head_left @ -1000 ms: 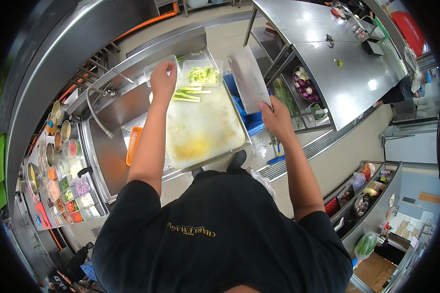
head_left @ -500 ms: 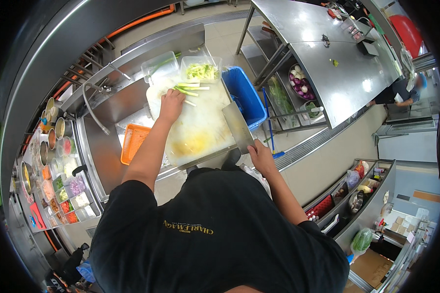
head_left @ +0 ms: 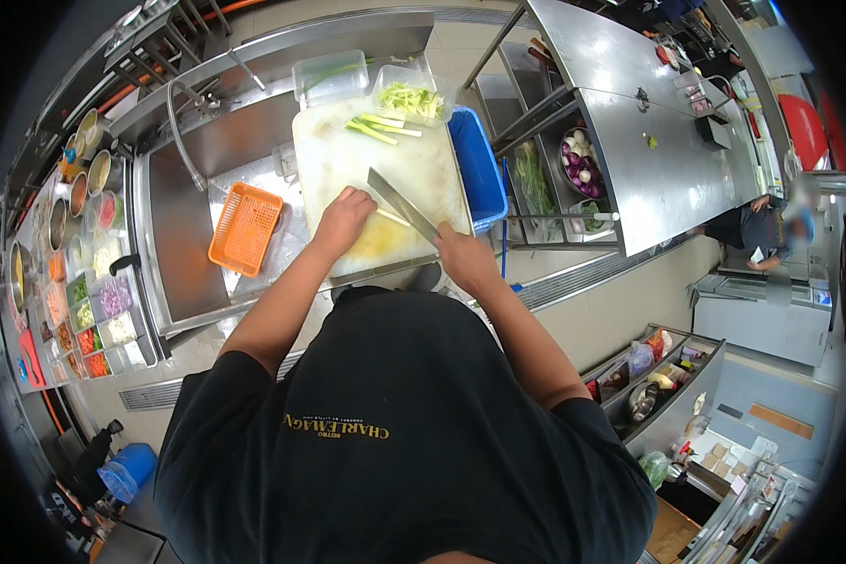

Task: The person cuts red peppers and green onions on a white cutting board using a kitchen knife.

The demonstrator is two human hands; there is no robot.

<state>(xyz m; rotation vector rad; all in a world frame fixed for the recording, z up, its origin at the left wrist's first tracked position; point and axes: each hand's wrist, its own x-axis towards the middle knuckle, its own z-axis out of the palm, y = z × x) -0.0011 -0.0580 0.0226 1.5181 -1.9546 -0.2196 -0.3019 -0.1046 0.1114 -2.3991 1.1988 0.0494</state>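
My left hand (head_left: 345, 218) presses curled fingers onto a pale leek-like stalk (head_left: 392, 216) lying on the white cutting board (head_left: 329, 146). In my right hand (head_left: 467, 256) is the handle of a broad-bladed kitchen knife (head_left: 402, 202). Its blade slants away to the left over the board, close by the stalk; whether it touches the stalk I cannot tell. Several green-and-white stalks (head_left: 376, 129) lie at the board's far side. Behind them stands a clear container (head_left: 411, 101) of chopped pale green pieces, beside another clear container (head_left: 331, 80) with green stalks.
Left of the board is a steel sink (head_left: 180, 226) with a curved faucet (head_left: 176, 132) and an orange basket (head_left: 244, 228). A blue bin (head_left: 479, 174) adjoins the board's right side. Ingredient trays (head_left: 89, 329) stand far left. A steel table (head_left: 667, 141) and a co-worker (head_left: 766, 235) are at right.
My left hand has come nearer from the far stalks, now with one stalk under it. The knife has swung from the board's right edge to over its middle.
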